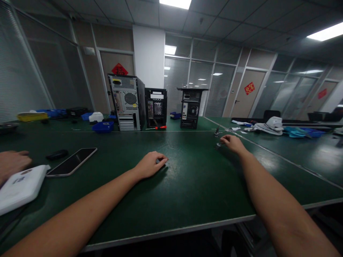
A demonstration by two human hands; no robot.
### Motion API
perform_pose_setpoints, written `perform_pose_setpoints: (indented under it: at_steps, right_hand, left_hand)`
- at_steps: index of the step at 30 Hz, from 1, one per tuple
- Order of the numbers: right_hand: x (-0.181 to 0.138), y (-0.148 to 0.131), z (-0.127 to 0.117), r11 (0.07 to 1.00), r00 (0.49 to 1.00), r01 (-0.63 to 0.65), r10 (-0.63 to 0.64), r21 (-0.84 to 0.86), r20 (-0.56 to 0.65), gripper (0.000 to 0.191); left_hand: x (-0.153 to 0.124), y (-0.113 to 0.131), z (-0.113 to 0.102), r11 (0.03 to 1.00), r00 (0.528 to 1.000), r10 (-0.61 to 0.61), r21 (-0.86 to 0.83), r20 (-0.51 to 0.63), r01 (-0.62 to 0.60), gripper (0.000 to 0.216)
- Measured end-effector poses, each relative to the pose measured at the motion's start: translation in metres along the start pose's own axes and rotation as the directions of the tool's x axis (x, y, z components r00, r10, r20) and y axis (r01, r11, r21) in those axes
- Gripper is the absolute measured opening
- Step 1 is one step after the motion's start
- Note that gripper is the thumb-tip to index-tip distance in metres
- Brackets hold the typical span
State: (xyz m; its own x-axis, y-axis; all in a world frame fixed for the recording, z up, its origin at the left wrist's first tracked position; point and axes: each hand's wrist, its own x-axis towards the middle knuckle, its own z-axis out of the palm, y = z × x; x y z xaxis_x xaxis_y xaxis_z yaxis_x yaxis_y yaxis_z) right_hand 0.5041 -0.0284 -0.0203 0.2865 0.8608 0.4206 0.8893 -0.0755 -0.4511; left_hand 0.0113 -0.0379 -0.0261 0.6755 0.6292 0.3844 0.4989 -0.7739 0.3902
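Observation:
My left hand rests low over the green tabletop, fingers curled together. A bit of something small and grey shows under its fingers, too little to name. Farther off to the right, my right hand has its fingers pinched at a small shiny metal piece close to the table surface. Just beyond those fingertips a small dark metal part stands upright on the table.
Three computer cases, a large one, a middle one and a right one, stand behind a red screwdriver. On the left are a blue bin, a phone, a mouse and another person's hand by a white device.

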Motion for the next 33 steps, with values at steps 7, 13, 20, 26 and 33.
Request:
perform_pose_setpoints:
  at_steps: [7,13,20,26,33]
  right_hand:
    - [0.001,0.004,-0.006,0.998,0.998,0.050,-0.049,-0.027,0.042,0.026]
    - [0.000,-0.004,-0.004,0.997,0.993,0.058,-0.053,-0.044,0.107,0.023]
    - [-0.002,-0.011,-0.004,0.993,0.991,0.063,-0.050,-0.097,0.126,0.020]
    - [-0.001,-0.011,0.007,0.981,1.000,0.020,-0.015,-0.195,0.025,0.026]
    - [0.001,-0.013,0.022,0.969,0.997,-0.076,0.071,-0.234,-0.029,0.029]
  left_hand:
    - [0.000,-0.003,0.001,1.000,1.000,0.004,0.002,0.006,-0.004,0.035]
    - [0.000,-0.003,0.002,1.000,1.000,0.011,-0.007,-0.005,-0.011,0.035]
    - [0.000,-0.002,0.000,1.000,1.000,0.006,-0.005,0.008,-0.006,0.036]
    - [0.000,-0.001,0.001,1.000,1.000,-0.001,0.001,0.001,0.001,0.034]
    - [0.000,-0.003,0.001,1.000,1.000,0.003,0.010,0.008,-0.003,0.034]
